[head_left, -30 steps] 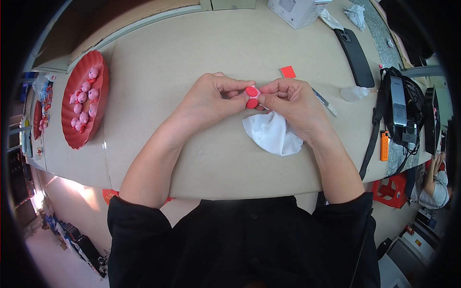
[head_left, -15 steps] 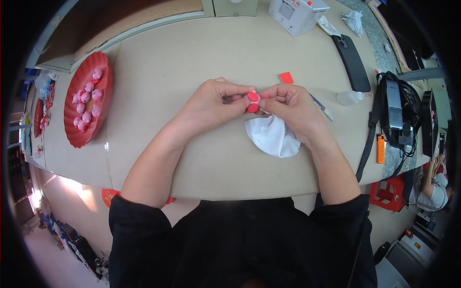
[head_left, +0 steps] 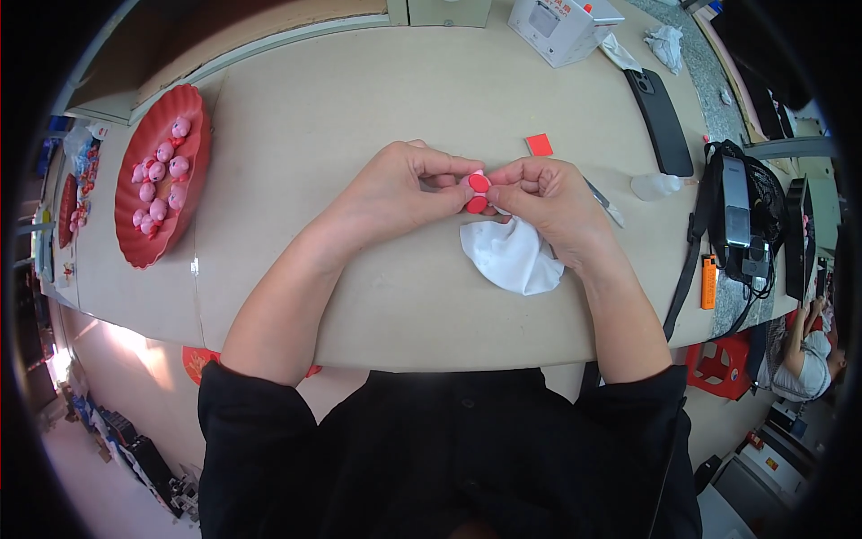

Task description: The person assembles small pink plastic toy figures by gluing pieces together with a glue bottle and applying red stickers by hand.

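Above the middle of the table, a small pink figurine (head_left: pixel 478 192) with two red round discs on its near side is pinched between both hands. My left hand (head_left: pixel 413 187) grips it from the left with thumb and fingertips. From the right, the thumb and forefinger of my right hand (head_left: pixel 545 199) close on the same piece. A white cloth (head_left: pixel 514 256) spreads out just below my right hand; whether the curled fingers also hold its upper edge is hidden. Just beyond that hand lies a red square piece (head_left: pixel 539 145), and a knife-like metal tool (head_left: pixel 605 201) is partly covered by it.
At far left, a red scalloped tray (head_left: pixel 135 242) carries several pink figurines (head_left: pixel 179 168). To the right are a small translucent bottle (head_left: pixel 655 186), a black phone (head_left: pixel 660 121), an orange lighter (head_left: pixel 709 282) and a black bag (head_left: pixel 750 207). A white box (head_left: pixel 561 31) stands at the back.
The view has shifted slightly. Both hands keep their pinch on the figurine, whose red discs are turned only a little differently.
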`<control>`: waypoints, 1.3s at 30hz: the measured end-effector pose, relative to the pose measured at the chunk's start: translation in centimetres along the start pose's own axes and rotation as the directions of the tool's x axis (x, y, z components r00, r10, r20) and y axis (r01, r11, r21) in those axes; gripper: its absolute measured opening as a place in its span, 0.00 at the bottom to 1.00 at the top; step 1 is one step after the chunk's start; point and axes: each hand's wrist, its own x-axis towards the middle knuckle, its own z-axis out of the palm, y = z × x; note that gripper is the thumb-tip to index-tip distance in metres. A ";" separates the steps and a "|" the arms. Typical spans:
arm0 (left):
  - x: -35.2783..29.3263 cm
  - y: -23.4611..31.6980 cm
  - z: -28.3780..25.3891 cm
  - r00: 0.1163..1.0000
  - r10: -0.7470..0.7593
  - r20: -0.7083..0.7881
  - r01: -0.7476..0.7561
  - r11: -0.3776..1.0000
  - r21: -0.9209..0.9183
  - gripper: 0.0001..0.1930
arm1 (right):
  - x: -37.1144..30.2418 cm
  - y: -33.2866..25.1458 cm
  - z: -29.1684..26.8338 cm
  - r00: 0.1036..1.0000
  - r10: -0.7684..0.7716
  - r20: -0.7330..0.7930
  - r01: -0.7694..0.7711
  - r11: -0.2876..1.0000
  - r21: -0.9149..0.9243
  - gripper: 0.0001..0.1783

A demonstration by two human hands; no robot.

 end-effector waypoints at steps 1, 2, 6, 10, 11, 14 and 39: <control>0.0 0.0 0.0 1.000 -0.003 0.004 0.003 1.000 -0.002 0.14 | 0.0 -0.1 0.1 1.000 0.006 -0.001 -0.006 1.000 -0.009 0.07; -0.1 0.0 0.0 1.000 -0.004 0.002 0.004 1.000 -0.003 0.14 | 0.0 0.0 0.0 1.000 0.008 0.001 -0.008 1.000 -0.009 0.07; -0.1 0.0 0.1 1.000 0.002 -0.014 -0.002 1.000 0.019 0.14 | 0.0 0.0 0.1 1.000 0.003 0.009 -0.003 1.000 -0.018 0.07; 0.1 -0.3 0.2 0.997 0.058 -0.052 -0.059 0.998 -0.014 0.13 | 0.1 0.2 0.0 1.000 -0.006 0.000 0.006 1.000 -0.017 0.07; 0.0 -0.2 0.2 0.997 0.056 -0.053 -0.057 0.998 -0.018 0.13 | 0.1 0.2 0.1 1.000 -0.002 0.000 0.002 1.000 -0.019 0.07; 0.0 0.2 0.1 0.998 0.031 -0.046 -0.033 0.999 -0.044 0.12 | 0.2 0.2 0.1 1.000 0.005 -0.002 -0.005 1.000 -0.017 0.07; -0.1 0.6 0.1 0.998 -0.055 -0.011 0.054 0.996 -0.076 0.12 | 0.1 0.0 0.4 1.000 -0.003 -0.027 0.002 1.000 -0.028 0.07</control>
